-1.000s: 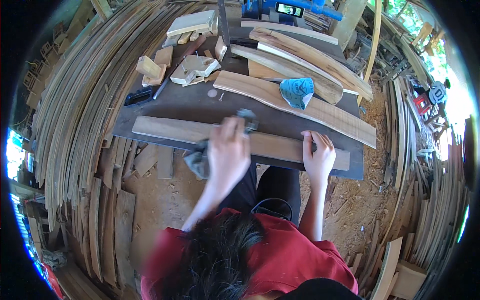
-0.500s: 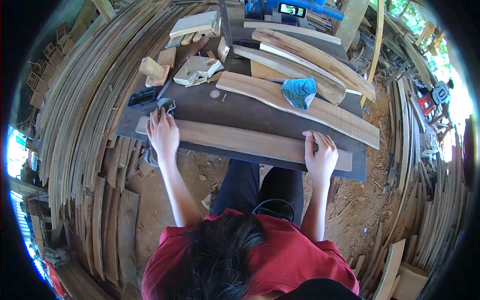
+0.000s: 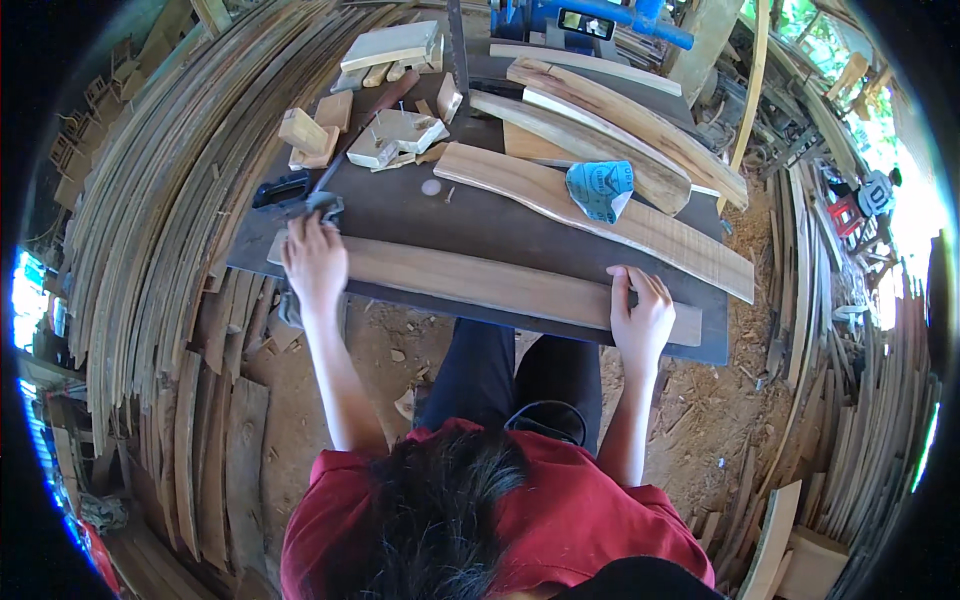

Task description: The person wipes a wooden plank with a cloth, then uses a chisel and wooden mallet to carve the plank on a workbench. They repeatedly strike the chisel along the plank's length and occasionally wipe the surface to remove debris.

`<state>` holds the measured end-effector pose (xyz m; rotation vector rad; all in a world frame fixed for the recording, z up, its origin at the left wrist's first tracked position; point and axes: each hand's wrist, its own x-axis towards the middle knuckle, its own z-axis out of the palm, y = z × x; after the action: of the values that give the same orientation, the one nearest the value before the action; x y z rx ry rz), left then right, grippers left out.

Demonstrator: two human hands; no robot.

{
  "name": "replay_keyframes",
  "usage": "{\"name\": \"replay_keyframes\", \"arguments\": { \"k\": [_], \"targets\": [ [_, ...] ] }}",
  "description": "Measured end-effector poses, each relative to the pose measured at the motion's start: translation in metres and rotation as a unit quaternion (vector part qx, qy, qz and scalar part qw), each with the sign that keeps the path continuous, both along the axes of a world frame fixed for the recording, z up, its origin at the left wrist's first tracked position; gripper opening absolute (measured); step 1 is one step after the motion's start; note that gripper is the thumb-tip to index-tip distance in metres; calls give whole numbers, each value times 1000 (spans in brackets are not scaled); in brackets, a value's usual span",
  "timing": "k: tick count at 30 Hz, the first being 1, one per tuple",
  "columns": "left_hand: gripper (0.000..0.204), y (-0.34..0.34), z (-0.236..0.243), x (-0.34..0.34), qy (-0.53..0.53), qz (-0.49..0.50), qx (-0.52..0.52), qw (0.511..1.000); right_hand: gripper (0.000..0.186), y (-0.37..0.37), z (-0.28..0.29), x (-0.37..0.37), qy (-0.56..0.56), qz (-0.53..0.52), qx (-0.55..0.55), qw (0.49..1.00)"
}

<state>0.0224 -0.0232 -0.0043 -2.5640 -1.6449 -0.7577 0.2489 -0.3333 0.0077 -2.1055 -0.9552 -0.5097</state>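
Note:
A long, flat wooden board (image 3: 470, 278) lies along the near edge of the dark tabletop. Over its left end, my left hand (image 3: 316, 268) is closed on a crumpled grey cloth (image 3: 326, 206); part of the cloth shows beyond the fingertips, and the palm hides what lies beneath. My right hand (image 3: 642, 312) grips the board near its right end, its bent fingers and thumb reaching the far edge. Just beyond lies a wider, curved board (image 3: 690, 248) with a folded blue sheet of sandpaper (image 3: 601, 190) on it.
A black-handled tool (image 3: 282, 189) rests at the table's left edge. Wood blocks (image 3: 390, 137) with nails sit farther back, and several curved planks (image 3: 640, 120) lie at the far right. Stacked timber (image 3: 190, 190) flanks the left side. A blue machine (image 3: 640, 18) stands behind.
My left hand and the grey cloth have shifted slightly left and outward along the board's end. My right hand stays in place on the board. The whole view has tilted a little.

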Motion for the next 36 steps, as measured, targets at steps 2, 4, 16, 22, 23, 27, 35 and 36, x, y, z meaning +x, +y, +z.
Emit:
{"name": "replay_keyframes", "arguments": {
  "k": [2,4,16,22,23,27,35,36],
  "targets": [
    [37,17,-7,-10,8,33,6,999,10,0,0,-1,-1,1,0,1000],
    [38,10,-5,0,26,34,7,999,10,1,-1,0,-3,-3,1,1000],
    [45,3,-20,-4,99,-28,22,994,10,-1,1,0,1,-4,-1,1000],
    [44,31,-7,-24,63,-8,-44,997,9,1,0,-1,-3,-3,-5,1000],
    [42,17,-3,-18,61,-15,-41,997,9,1,0,-1,0,-5,-6,1000],
    [38,-62,2,21,17,-116,-4,993,9,0,0,0,1,-12,-16,1000],
    [41,3,-1,-9,31,-29,-23,999,8,0,-1,-1,6,-13,-2,1000],
    [41,22,-7,-22,31,-14,-39,999,9,1,-1,-1,3,-11,-3,1000]
  ]
}}
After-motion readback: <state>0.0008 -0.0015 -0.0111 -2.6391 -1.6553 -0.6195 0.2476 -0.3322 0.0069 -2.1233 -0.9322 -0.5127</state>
